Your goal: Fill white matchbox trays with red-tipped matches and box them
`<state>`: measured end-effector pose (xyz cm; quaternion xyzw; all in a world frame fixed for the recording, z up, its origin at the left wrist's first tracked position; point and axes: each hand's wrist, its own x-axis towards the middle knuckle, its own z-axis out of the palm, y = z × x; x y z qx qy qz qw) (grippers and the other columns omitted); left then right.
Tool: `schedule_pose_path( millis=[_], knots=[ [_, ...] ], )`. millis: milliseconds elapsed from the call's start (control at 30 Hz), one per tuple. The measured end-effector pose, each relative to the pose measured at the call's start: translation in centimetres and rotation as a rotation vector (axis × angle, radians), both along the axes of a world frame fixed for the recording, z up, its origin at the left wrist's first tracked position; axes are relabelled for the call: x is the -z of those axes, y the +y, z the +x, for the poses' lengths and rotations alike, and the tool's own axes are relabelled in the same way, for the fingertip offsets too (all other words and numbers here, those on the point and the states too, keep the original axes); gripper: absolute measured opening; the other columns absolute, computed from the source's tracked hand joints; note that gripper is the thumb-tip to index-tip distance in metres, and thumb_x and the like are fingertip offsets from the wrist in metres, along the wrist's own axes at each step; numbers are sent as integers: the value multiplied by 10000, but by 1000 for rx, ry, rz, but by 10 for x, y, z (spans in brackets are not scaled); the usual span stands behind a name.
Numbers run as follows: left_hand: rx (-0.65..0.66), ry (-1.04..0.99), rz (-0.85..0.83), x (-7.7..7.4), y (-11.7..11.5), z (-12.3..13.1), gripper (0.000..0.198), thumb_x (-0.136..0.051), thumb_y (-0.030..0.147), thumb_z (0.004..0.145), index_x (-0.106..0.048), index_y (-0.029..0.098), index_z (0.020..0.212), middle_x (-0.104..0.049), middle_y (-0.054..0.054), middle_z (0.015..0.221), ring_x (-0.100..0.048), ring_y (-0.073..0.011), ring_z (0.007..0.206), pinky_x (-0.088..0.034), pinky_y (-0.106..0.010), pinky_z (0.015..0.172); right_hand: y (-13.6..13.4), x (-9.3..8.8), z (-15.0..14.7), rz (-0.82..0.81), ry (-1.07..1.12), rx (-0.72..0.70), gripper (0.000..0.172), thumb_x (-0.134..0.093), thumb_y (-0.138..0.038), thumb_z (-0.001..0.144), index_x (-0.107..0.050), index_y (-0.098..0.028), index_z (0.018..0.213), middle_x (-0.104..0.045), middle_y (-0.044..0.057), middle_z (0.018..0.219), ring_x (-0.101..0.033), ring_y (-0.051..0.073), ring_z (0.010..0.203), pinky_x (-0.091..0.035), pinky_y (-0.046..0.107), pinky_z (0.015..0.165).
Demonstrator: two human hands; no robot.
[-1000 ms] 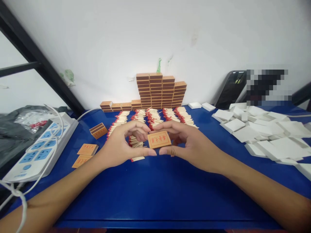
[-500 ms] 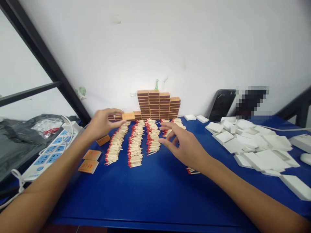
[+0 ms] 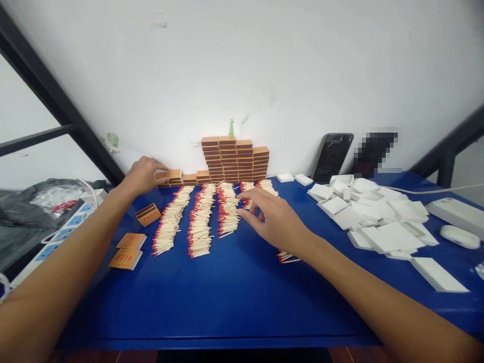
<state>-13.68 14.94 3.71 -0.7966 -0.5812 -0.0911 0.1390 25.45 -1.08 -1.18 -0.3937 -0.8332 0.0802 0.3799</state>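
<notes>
At the left end of the row along the wall, my left hand grips an orange matchbox between thumb and fingers. That box sits on or just over the low boxes there; contact is unclear. My right hand hovers with curved, parted fingers and nothing in them, by the rows of loose matches. Its fingers and palm partly cover the matches on the right. Against the wall rises a stepped stack of matchboxes. More matchboxes lie at the left.
White inner trays are heaped on the right of the blue table. Two white trays lie near the wall. A dark phone leans there. A power strip and a dark plastic bag occupy the left side.
My left hand has carried the matchbox left and back to the end of the wall row. My right hand keeps about the same place over the matches. The view has turned slightly right.
</notes>
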Motion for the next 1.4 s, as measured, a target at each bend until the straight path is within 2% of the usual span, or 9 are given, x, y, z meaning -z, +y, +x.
schedule_pose_path(
  millis=[133, 233, 367, 500, 633, 700, 900, 1100, 1400],
  knots=[
    [-37, 58, 33, 1, -9, 8, 470, -738, 452, 856, -741, 175, 1236, -734, -139, 1229, -590, -371, 1199, -429, -450, 995, -2, -2, -1, 27, -6, -16, 187, -607, -277, 1034, -628, -212, 1208, -709, 87, 1213, -685, 154, 724, -556, 328, 653],
    [12, 60, 14, 3, -11, 17, 395, -716, 448, 894, -748, 210, 1207, -743, -103, 1208, -597, -343, 1183, -420, -434, 990, -3, -2, -2, 36, 1, -24, 174, -603, -271, 1036, -633, -210, 1195, -704, 85, 1200, -672, 147, 713, -551, 322, 647],
    [7, 63, 26, 6, -6, 20, 294, -692, 386, 896, -771, 247, 1143, -749, -88, 1188, -602, -352, 1196, -415, -446, 997, -1, -2, 0, 42, 0, -23, 159, -600, -273, 1037, -641, -206, 1175, -707, 85, 1180, -656, 140, 701, -542, 313, 642],
    [46, 39, 51, 5, -6, 24, 296, -689, 375, 887, -768, 242, 1139, -752, -92, 1167, -617, -352, 1165, -430, -449, 978, 2, -3, 3, 59, 1, -9, 135, -599, -270, 1034, -654, -202, 1137, -711, 88, 1157, -661, 156, 747, -541, 318, 672],
    [186, 17, 73, 2, -9, 47, 416, -722, 510, 881, -757, 196, 1151, -751, -119, 1136, -639, -327, 1076, -461, -429, 942, 2, -4, 3, 63, 3, -7, 116, -584, -263, 1036, -656, -208, 1109, -713, 90, 1133, -660, 162, 758, -533, 318, 680],
    [252, 47, 76, 2, -7, 64, 473, -719, 543, 888, -740, 182, 1192, -745, -129, 1159, -635, -327, 1092, -459, -435, 959, 2, -5, 3, 59, 5, -6, 112, -577, -259, 1036, -656, -216, 1103, -714, 86, 1130, -655, 159, 748, -528, 315, 680],
    [331, 242, 25, 5, 7, 99, 491, -799, 452, 842, -719, 176, 1240, -730, -144, 1214, -606, -343, 1200, -430, -433, 987, 3, -8, 4, 62, -1, 28, 113, -573, -251, 1034, -673, -201, 1045, -715, 79, 1082, -632, 154, 733, -505, 311, 686],
    [357, 284, 3, 3, 12, 103, 518, -872, 335, 754, -719, 193, 1229, -733, -129, 1233, -614, -339, 1211, -434, -400, 972, 1, -12, 4, 78, 4, 28, 102, -570, -225, 1030, -669, -201, 1029, -711, 69, 1064, -632, 149, 733, -488, 300, 684],
    [313, 349, 18, 6, 9, 108, 465, -796, 270, 772, -688, 173, 1214, -714, -157, 1236, -602, -360, 1215, -443, -434, 950, 0, -14, 4, 77, -9, 33, 118, -556, -200, 1027, -673, -204, 1013, -710, 70, 1052, -636, 157, 751, -494, 304, 702]
  ],
)
